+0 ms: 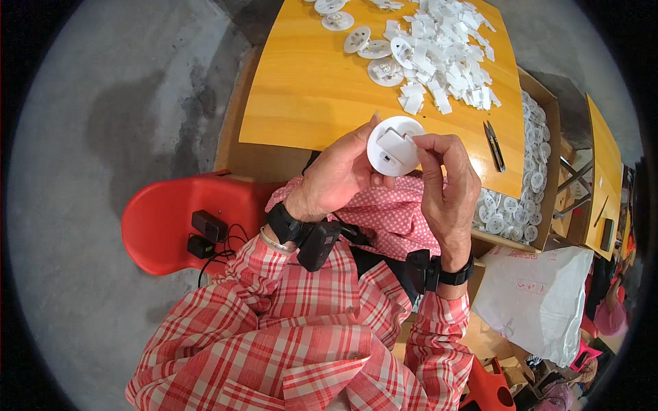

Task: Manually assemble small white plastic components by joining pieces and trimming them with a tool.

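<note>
- A yellow wooden table (308,82), with a heap of small white rectangular pieces (445,48) and several white discs (356,39) on it
- Dark snips (494,145) near the table's right edge
- A red plastic chair (171,219) carrying small black boxes with cables (205,233)
- A cardboard box of white discs (528,192)
- A white sack (534,294)

Your left hand (339,175) cradles a white round disc (394,146) while your right hand (445,185) pinches a small white piece on it, near the yellow table (308,89).
</note>
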Demonstrator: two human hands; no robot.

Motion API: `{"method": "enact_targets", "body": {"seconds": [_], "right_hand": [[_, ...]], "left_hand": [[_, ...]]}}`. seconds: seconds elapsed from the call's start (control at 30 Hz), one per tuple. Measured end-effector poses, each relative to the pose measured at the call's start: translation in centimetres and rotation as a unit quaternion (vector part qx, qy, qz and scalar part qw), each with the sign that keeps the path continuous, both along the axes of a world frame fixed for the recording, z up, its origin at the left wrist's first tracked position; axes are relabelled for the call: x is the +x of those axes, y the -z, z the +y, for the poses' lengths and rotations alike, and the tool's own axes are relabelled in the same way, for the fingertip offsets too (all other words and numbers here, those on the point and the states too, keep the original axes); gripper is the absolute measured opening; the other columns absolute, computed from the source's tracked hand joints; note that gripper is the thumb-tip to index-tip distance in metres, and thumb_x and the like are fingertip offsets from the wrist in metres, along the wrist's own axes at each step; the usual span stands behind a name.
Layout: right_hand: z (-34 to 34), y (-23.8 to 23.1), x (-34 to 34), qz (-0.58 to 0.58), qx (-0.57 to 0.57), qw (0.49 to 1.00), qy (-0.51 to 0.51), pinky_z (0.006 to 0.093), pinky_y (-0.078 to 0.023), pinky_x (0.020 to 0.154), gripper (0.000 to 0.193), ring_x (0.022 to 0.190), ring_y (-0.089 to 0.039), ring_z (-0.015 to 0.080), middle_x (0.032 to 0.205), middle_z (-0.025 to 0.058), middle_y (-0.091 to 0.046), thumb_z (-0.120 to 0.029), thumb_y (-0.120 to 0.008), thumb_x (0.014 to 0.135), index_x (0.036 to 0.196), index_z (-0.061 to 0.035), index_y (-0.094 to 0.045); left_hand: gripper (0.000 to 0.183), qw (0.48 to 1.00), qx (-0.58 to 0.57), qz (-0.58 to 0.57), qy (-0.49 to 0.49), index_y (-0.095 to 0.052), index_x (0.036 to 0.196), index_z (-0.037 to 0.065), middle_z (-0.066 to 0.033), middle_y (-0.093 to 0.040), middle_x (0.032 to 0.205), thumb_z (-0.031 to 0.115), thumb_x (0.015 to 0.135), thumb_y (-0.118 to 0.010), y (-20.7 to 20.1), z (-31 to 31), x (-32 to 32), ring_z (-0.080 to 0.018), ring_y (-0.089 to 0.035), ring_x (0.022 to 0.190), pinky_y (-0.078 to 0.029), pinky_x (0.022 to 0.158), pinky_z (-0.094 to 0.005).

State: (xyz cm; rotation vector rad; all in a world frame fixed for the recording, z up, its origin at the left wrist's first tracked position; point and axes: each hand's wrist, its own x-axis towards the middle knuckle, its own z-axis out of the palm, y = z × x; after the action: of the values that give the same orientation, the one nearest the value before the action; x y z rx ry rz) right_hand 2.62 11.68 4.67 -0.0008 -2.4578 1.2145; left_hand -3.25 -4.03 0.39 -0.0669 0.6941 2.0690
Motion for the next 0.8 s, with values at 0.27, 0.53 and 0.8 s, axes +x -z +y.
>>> {"method": "enact_targets", "body": {"seconds": [0.27,0.53,0.8], "right_hand": [[0.2,-0.4,-0.1,0.032,0.124,0.992,-0.008,0.0311,-0.04,0.061,0.022,0.07,-0.057,0.0223,0.08,0.0059,-0.058,0.003,-0.063,0.074,0.093,-0.0071,-0.06],[-0.4,-0.9,0.6,0.051,0.262,0.963,0.024,0.0307,-0.038,0.063,0.037,0.07,-0.056,0.0183,0.085,0.0029,-0.056,-0.001,-0.063,0.065,0.101,-0.0107,-0.062],[-1.1,-0.5,1.0,0.034,0.356,0.934,0.029,0.03,-0.037,0.066,0.044,0.076,-0.055,0.0148,0.087,0.0022,-0.052,-0.005,-0.067,0.062,0.105,-0.0115,-0.061]], "left_hand": [[0.045,1.0,-0.002,-0.005,0.006,-0.051,0.12,0.007,-0.0058,-0.06,0.107,0.043,0.098,-0.037,-0.2,0.0,-0.1,-0.019,-0.058,0.091,-0.05,0.066,-0.0321],[0.045,0.998,-0.06,0.013,-0.018,-0.049,0.122,0.008,-0.005,-0.059,0.109,0.044,0.097,-0.036,-1.6,0.2,0.3,-0.0187,-0.057,0.096,-0.051,0.071,-0.0332],[0.045,0.999,-0.021,0.047,-0.001,-0.044,0.126,0.004,-0.0065,-0.057,0.114,0.038,0.097,-0.042,-2.1,0.1,0.4,-0.0177,-0.058,0.102,-0.052,0.08,-0.0343]]}}
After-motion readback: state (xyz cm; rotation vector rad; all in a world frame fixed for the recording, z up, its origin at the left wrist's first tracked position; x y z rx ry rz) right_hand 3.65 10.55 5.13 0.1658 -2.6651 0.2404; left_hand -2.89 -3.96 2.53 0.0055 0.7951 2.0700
